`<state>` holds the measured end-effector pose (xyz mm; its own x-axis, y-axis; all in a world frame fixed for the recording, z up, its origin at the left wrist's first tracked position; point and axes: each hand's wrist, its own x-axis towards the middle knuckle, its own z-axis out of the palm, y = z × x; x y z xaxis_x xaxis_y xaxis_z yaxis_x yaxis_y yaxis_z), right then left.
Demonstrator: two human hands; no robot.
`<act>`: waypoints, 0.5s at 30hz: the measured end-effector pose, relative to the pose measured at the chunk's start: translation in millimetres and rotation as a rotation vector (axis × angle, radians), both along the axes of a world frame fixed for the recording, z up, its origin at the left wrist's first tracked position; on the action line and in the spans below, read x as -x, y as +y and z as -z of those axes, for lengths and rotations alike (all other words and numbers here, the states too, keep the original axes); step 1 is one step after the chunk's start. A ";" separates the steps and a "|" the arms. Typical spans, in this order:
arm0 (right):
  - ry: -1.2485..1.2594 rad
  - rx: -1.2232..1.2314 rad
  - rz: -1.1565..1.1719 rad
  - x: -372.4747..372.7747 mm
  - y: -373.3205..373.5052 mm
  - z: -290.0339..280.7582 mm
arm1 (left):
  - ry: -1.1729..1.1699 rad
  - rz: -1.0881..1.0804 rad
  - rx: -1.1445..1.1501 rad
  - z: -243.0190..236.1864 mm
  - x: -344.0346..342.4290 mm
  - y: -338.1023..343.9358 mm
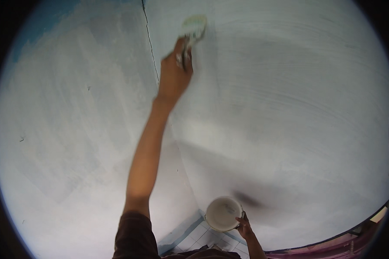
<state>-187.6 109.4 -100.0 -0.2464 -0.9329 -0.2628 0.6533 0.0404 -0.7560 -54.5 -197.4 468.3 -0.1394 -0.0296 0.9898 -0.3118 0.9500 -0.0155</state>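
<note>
My left hand (176,71) is raised high, its fingers closed round the handle of a paintbrush (194,26). The wide, pale bristles are slightly blurred and lie against or very close to the whitish wall (263,95), just right of a corner crack. White smears show on the fingers and handle. Low down, my right hand (244,227) grips the rim of a round white bucket (212,216), thumb over the edge. The bucket's mouth faces up toward me. Its inside looks whitish; I cannot tell how much paint it holds.
A thin dark crack (149,41) runs down the corner between two walls. The left wall (73,125) is streaky white, with blue (41,28) at the upper left. White floor tiles (199,233) lie below, edged by a blue-grey strip (181,231). Something pinkish-purple (333,250) sits at lower right.
</note>
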 end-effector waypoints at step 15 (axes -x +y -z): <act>-0.049 -0.077 0.060 -7.4 0.1 -9.0 | -0.151 0.097 -0.697 314.5 -27.3 100.9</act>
